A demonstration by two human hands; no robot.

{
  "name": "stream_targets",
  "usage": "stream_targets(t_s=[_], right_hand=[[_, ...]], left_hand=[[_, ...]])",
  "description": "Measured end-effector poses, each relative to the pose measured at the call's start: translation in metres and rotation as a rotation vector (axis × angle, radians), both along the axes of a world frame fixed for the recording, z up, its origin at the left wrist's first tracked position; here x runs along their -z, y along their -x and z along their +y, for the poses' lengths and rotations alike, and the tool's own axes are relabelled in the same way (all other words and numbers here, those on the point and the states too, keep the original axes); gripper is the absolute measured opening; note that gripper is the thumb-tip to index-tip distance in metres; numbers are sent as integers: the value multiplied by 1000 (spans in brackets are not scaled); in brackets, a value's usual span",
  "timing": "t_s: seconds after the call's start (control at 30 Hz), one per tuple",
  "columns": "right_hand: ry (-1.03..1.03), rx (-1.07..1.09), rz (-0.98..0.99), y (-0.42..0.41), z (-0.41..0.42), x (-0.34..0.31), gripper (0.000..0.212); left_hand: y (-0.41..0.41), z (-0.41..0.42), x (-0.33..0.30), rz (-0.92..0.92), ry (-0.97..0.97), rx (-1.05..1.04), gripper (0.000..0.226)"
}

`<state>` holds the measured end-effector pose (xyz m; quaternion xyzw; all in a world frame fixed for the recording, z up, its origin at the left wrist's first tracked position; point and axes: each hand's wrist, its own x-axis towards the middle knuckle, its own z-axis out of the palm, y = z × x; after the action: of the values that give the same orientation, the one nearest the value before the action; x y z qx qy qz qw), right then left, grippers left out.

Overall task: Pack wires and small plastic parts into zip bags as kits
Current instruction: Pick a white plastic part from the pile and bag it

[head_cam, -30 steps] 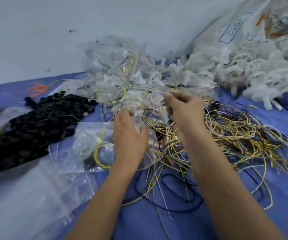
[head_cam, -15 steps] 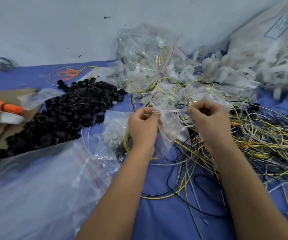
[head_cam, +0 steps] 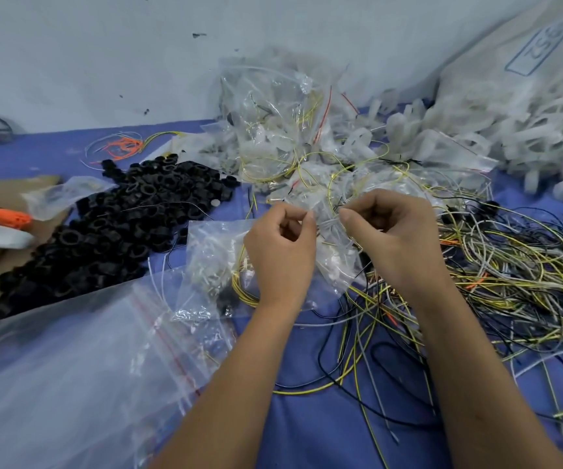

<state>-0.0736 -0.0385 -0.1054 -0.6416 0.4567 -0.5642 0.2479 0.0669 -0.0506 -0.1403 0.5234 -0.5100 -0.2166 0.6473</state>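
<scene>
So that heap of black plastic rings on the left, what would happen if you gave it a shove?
The black rings lie loose in a pile, so a push would probably scatter them rather than move them together. They look round, so strays may well roll across the blue cloth. Being small and hollow, each is likely light and stiff.

workshop floor | loose wires [head_cam: 510,265] — black plastic parts [head_cam: 131,225] — heaped

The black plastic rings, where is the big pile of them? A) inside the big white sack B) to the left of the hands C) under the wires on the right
B: the black plastic rings lie heaped on the blue cloth, left of the left hand and right hand, which pinch a small zip bag.
</scene>
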Motion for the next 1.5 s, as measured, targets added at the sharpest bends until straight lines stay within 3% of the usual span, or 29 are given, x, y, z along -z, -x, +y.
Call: stream_targets(t_s=[0.33,0.63,0.73,0.9,1.0,1.17,1.23,1.37,1.43,1.5], right_hand=[[-231,-82,96,-14,-4,18,15],[-448,-407,-250,-17,4,14,36],[-521,-494,-360,-22,8,11,28],[-844,-714,-831,-30,13,2,33],[-865,-629,-953,-36,10,2,49],[-652,-185,-499,-31,0,12,65],[-652,-161,-452,-27,-2,13,71],[-477,-37,-152,-26,-2,14,83],[-528,-168,-234,-26,-2,12,88],[-650,-436,-410,-29,1,10,91]], left_hand=[[7,7,-3,-66,146,50,14],[20,18,-8,-276,374,38,17],[24,21,-9,-292,416,40,17],[25,21,-10,-260,435,22,15],[24,20,-8,-233,399,-16,17],[18,14,2,-189,280,-8,20],[17,12,3,-166,240,-9,20],[17,9,4,-135,210,-14,20],[17,8,4,-112,198,-6,20],[18,9,3,-111,210,-1,19]])
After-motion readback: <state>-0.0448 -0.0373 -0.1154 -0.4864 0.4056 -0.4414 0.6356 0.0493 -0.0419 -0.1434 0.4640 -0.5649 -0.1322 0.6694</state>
